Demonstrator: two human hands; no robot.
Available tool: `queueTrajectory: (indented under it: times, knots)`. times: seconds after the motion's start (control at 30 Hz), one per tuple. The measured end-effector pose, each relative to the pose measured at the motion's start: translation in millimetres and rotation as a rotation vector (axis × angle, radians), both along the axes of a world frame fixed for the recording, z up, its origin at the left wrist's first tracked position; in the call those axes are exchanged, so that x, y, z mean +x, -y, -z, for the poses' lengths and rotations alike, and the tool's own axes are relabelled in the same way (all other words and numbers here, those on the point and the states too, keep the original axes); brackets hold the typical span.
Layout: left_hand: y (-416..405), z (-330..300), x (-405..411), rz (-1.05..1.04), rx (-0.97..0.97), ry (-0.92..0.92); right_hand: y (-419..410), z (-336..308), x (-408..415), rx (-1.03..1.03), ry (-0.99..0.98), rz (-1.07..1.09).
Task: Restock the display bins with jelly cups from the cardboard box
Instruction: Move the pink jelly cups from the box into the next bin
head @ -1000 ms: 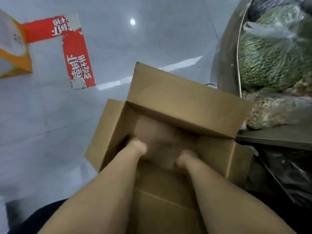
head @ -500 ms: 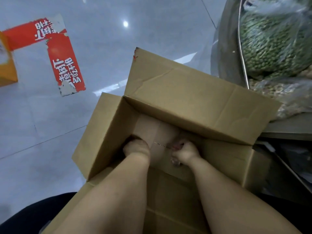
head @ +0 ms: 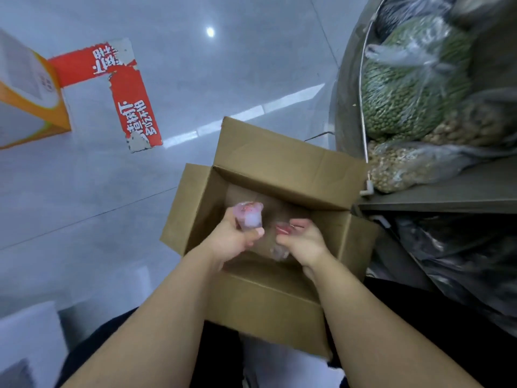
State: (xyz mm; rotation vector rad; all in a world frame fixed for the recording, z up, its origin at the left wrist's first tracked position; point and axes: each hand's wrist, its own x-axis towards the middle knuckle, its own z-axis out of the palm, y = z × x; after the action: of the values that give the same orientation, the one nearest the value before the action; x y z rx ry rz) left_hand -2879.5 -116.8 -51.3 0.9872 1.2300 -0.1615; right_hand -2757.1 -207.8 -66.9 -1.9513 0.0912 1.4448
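Two hands are up out of the cardboard box, each with jelly cups in its grip. My left hand is curled round a small clear cup with a pinkish, speckled foil top and cloudy jelly below; I hold it by the body with the thumb across the front so the smooth plastic does not slip. My right hand pinches a cup with a red lid at the fingertips, and a second clear cup shows under the palm; whether that one is truly held I cannot tell, since blur smears it.

Both hands sit just above the box opening, near each other, because I judge the lift has only begun and the cups have yet to travel to a bin. What remains on the box bottom is in shadow and unreadable. Plain brown corrugated board, creased flaps folded outward, keeps the mouth open for reaching in.

At my right, a metal display stand carries soft clear bags of green beans and pale nuts. Glossy grey floor tiles bear a worn red sticker.
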Motion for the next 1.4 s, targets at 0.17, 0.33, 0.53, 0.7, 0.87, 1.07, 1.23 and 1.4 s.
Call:
queueTrajectory:
  times: [0.17,0.33,0.53,0.7,0.87,1.07,1.23,1.4]
  knots:
    - [31,-167,-6,-0.246,0.226,0.273,7,-178,-6,0.3,0.086,-0.07]
    - [44,-336,8,-0.299,0.337,0.399,19,-362,7,0.532,0.282,-0.197]
    - [49,-488,65,0.107,0.546,0.635,59,-520,55,0.643,0.527,-0.223]
    - [67,-586,136,0.314,0.625,0.813,108,-616,104,0.66,0.746,-0.111]
    - [101,-642,200,0.335,0.556,0.974,164,-686,144,0.647,0.987,0.028]
    - [145,-675,257,0.682,0.335,1.088,226,-715,187,0.602,1.18,0.11]
    - [175,-692,288,0.849,0.648,1.077,265,-713,216,0.526,1.213,0.208]
    - [186,-708,326,0.848,0.986,1.053,278,-707,246,0.296,1.295,0.14]
